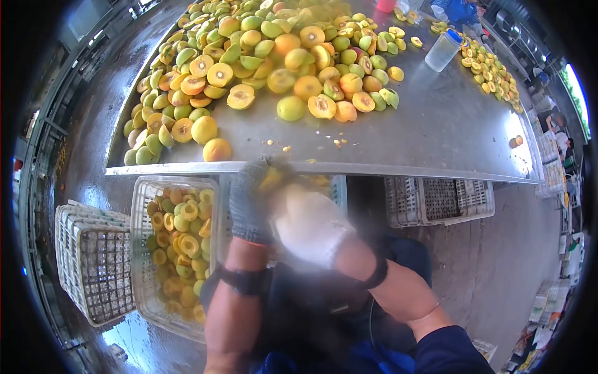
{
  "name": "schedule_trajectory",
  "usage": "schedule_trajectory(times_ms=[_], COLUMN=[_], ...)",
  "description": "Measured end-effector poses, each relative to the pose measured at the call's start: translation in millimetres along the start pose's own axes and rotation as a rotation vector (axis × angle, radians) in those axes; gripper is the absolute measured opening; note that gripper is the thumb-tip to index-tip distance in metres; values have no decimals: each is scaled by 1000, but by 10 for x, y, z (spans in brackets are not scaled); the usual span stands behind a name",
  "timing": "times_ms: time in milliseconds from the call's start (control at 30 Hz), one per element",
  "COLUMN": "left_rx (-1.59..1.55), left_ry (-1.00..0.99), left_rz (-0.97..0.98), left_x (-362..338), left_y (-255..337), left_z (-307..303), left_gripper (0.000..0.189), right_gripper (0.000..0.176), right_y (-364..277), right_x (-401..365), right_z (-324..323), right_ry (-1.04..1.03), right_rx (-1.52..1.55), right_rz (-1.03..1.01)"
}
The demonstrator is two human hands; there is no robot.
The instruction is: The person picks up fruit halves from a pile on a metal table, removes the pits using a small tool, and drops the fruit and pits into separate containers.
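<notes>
In a dark grey knitted glove, my left hand (250, 199) is closed round a yellow fruit (271, 179) just below the metal table's front edge. My right hand (308, 224), in a white glove, meets it from the right; its fingers are blurred, and what they hold, if anything, cannot be made out. A large heap of halved and whole yellow-green fruit (249, 56) lies on the table (398, 140) beyond both hands. Below the left side of the table, a pale crate (141, 249) holds many fruit halves.
A stacked pale crate (93, 262) stands at the far left, and another crate (442, 199) sits under the table on the right. A clear container with a blue lid (443, 51) and a second fruit pile (492, 71) are on the table's right side.
</notes>
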State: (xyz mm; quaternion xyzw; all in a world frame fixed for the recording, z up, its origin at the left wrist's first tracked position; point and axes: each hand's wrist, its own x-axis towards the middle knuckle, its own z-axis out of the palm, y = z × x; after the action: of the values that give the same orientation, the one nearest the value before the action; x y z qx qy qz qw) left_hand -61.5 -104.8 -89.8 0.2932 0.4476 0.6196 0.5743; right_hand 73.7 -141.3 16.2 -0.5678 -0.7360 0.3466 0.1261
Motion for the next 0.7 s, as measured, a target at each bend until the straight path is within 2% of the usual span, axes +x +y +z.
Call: schedule_trajectory(times_ms=[100, 167, 200, 233, 267, 300, 333, 400, 467, 533, 600, 700], left_rx=[418, 755, 695, 633, 324, 48, -236, -738, -259, -24, -40, 71], left_ry=[-230, -383, -354, -325, -185, -164, -109, -244, -75, -126, -397, -479], left_rz=[221, 426, 404, 383, 219, 84, -38, -222, 48, 125, 23, 106], left_x=[-56, -43, -36, -29, -46, -85, -126, -202, -162, -157, -104, -75], left_y=[199, 329, 296, 263, 100, 60, 33, 79, -23, 9, 262, 379], left_z=[40, 36, 43, 50, 108, 116, 136, 131, 158, 191, 178, 214], left_gripper=[36, 36, 35, 35, 34, 33, 33, 38, 31, 30, 31, 26], right_gripper=[35, 33, 32, 32, 32, 31, 29, 27, 28, 29, 33, 37], right_y=[94, 116, 109, 68, 4, -26, 1, 82, 122, 204, 230, 315], right_x=[-17, -35, -41, -60, -78, -96, -87, -64, -48, -30, -59, -55], right_z=[-49, -105, -130, -113, -73, -44, -26, 17, -63, -67, -182, -296], right_ry=[-44, -74, -84, -46, -9, 25, 61, 132, 83, 52, -11, -126], right_rx=[-21, -88, -121, -125, -132, -141, -96, -7, 17, 88, 98, 117], right_rz=[-119, -120, -124, -55, 13, 81, 32, -65, -125, -165, -189, -225])
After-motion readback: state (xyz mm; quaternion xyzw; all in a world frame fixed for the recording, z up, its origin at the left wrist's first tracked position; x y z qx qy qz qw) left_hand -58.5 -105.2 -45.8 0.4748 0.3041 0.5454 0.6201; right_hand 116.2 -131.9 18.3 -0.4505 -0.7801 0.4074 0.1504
